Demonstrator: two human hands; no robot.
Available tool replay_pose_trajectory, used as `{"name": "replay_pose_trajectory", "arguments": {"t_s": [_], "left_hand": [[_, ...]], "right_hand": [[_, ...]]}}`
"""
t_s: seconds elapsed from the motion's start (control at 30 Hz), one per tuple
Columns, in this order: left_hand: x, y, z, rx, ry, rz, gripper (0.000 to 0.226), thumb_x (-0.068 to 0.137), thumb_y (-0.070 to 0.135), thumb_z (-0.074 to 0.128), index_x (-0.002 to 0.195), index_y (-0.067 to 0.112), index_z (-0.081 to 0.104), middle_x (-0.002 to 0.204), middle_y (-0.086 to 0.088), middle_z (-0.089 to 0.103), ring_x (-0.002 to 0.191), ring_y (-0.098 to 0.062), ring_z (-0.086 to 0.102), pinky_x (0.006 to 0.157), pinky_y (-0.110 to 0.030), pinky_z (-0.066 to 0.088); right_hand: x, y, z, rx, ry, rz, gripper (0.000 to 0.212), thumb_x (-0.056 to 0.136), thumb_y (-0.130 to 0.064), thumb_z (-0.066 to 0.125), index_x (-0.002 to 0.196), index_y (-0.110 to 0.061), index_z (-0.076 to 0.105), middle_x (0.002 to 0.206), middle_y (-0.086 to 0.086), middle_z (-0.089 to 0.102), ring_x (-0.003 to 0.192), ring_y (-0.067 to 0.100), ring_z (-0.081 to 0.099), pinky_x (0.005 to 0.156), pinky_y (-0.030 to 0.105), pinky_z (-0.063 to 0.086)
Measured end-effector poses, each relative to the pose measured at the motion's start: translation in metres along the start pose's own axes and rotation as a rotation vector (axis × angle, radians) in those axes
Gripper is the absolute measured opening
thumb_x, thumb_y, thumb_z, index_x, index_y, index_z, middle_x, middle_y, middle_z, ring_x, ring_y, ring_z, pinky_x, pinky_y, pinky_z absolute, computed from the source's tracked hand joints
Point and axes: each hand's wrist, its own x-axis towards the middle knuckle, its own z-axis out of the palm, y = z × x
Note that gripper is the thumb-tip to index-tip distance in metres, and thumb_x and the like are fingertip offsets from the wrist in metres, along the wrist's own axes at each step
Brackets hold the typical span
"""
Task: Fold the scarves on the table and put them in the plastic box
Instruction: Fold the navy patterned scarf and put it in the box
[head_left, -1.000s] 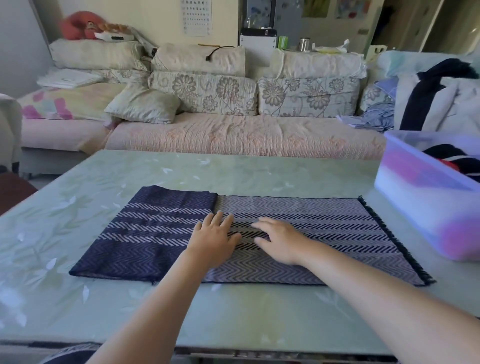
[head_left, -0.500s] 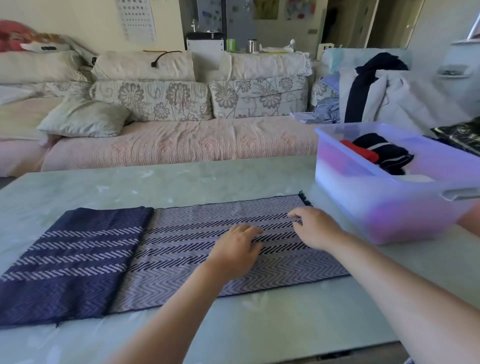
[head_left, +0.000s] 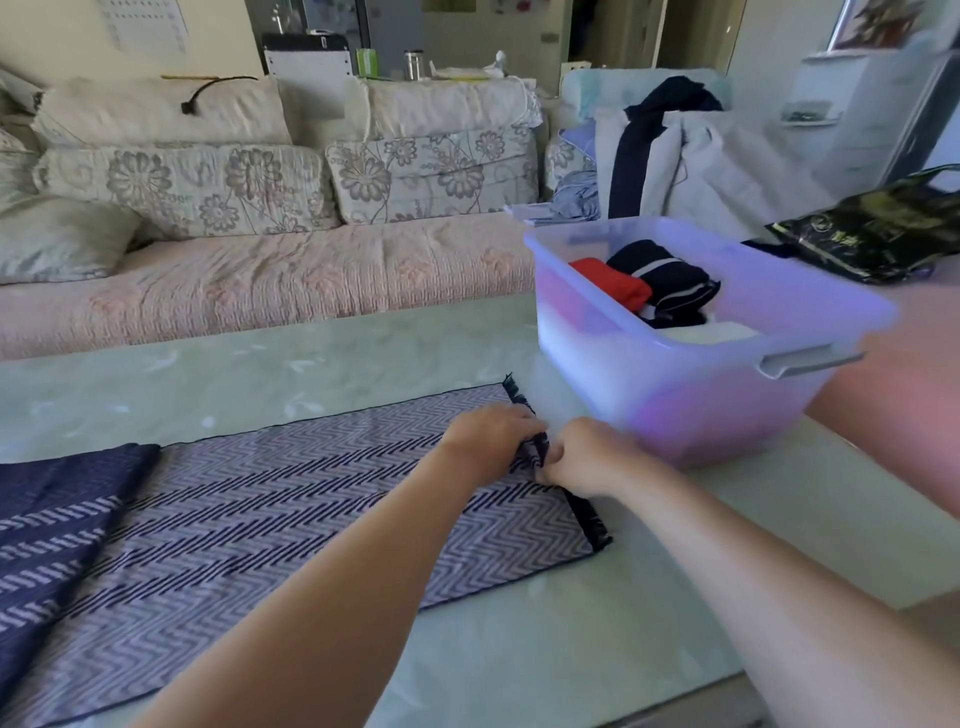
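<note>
A long navy-and-lilac zigzag scarf (head_left: 291, 509) lies flat on the pale green table (head_left: 519, 639), its darker end folded over at the far left. My left hand (head_left: 491, 441) and my right hand (head_left: 587, 457) meet at the middle of the scarf's fringed right edge, both pinching the dark fringe there. A translucent plastic box (head_left: 691, 384) stands just right of the hands. Inside it lie a folded red scarf (head_left: 613, 283) and a folded navy striped scarf (head_left: 667, 283).
A sofa (head_left: 291, 280) with floral cushions runs along the table's far side. Clothes (head_left: 670, 150) are draped over a chair behind the box. A black bag (head_left: 872, 239) lies at the right, beyond the box. The table's right corner is near my right forearm.
Both hands slid rightward along the scarf from its middle to its fringed right edge and closed on it. The view has swung right, bringing the box fully into sight.
</note>
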Motion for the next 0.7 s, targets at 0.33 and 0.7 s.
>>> {"name": "replay_pose_trajectory", "arguments": {"t_s": [0.33, 0.7], "left_hand": [[-0.012, -0.030, -0.027, -0.166, 0.291, -0.092, 0.020, 0.092, 0.013, 0.056, 0.107, 0.012, 0.070, 0.109, -0.012, 0.051, 0.089, -0.035, 0.060, 0.069, -0.043, 0.048], [-0.143, -0.124, -0.064, -0.047, 0.379, -0.351, 0.020, 0.093, 0.012, 0.052, 0.097, 0.012, 0.072, 0.092, -0.008, 0.067, 0.086, -0.029, 0.062, 0.061, -0.031, 0.039]], "right_hand": [[-0.015, -0.026, -0.017, 0.376, 0.032, -0.078, 0.029, 0.086, -0.031, 0.072, 0.103, -0.009, 0.066, 0.102, 0.009, 0.068, 0.093, 0.023, 0.063, 0.084, 0.036, 0.051], [-0.039, -0.151, -0.006, 0.488, -0.211, -0.210, 0.026, 0.083, -0.029, 0.077, 0.084, -0.007, 0.063, 0.082, 0.007, 0.057, 0.070, 0.022, 0.056, 0.058, 0.027, 0.040]]}}
